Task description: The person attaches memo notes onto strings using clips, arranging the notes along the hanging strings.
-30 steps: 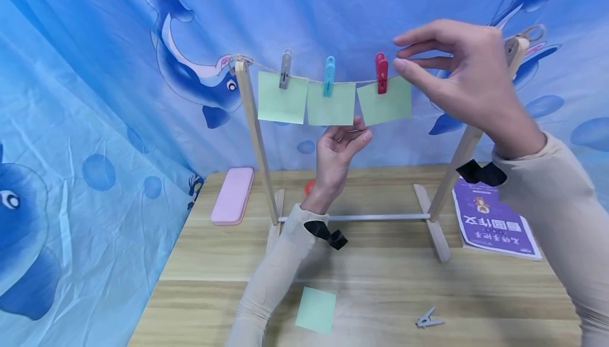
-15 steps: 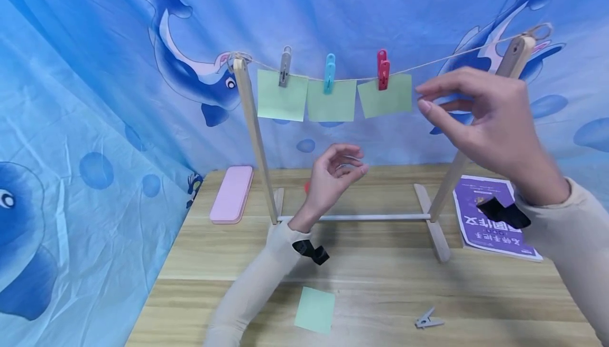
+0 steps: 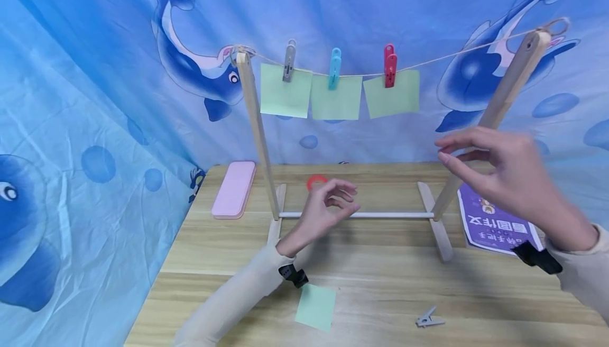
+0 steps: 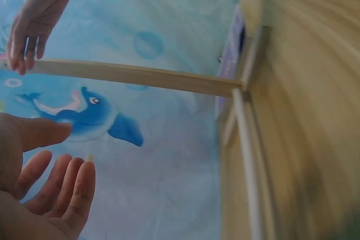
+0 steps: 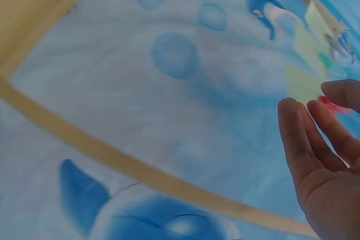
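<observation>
Three green paper notes hang side by side from a twine line (image 3: 352, 75). A grey clothespin (image 3: 289, 61) clips the left note (image 3: 286, 96), a light blue clothespin (image 3: 335, 67) the middle note (image 3: 337, 101), and a red clothespin (image 3: 390, 66) the tilted right note (image 3: 399, 96). My left hand (image 3: 325, 209) is below the notes, in front of the white crossbar, fingers loosely bent around nothing. Beside the right post my right hand (image 3: 506, 172) is in the air, holding nothing. A loose green note (image 3: 316, 307) and a second grey clothespin (image 3: 430, 318) lie on the table.
Wooden posts (image 3: 258, 135) (image 3: 511, 88) carry the line, joined low down by a crossbar (image 3: 390, 215). A pink case (image 3: 234, 189) lies at the left, a red ring (image 3: 316, 180) behind the crossbar, and a purple book (image 3: 497, 225) at the right. A blue curtain hangs behind.
Both hands have come away from the hanging notes and lowered. The right hand has also moved right, away from the red clothespin. All three notes stay clipped to the line.
</observation>
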The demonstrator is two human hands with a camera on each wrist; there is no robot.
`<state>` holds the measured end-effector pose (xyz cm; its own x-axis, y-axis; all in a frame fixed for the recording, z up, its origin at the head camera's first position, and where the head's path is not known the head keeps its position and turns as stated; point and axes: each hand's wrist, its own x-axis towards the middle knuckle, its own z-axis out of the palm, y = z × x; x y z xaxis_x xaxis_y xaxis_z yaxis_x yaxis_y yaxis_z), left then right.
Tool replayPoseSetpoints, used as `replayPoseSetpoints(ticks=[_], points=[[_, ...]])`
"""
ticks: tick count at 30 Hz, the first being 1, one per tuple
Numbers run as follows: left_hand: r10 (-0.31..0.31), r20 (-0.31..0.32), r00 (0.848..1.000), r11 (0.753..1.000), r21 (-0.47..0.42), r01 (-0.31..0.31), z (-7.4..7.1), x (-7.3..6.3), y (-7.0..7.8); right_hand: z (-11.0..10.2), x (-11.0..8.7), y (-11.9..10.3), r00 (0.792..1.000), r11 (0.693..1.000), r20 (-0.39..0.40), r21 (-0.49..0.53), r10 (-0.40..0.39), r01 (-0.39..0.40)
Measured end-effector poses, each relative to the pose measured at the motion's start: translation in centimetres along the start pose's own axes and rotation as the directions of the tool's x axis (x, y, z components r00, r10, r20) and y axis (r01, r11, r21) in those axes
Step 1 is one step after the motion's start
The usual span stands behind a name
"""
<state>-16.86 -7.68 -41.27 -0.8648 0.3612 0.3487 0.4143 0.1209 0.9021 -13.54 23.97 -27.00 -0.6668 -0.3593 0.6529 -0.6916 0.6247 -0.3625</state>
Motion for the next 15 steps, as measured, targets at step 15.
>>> replayPoseSetpoints(ticks=[15], points=[[-0.106,0.198,0.974,0.977,0.202,0.065,-3.2,-5.9,-2.6,1.3,-6.6,2.4,0.98,0.99,0.136,-0.016,0.144,-0.143]])
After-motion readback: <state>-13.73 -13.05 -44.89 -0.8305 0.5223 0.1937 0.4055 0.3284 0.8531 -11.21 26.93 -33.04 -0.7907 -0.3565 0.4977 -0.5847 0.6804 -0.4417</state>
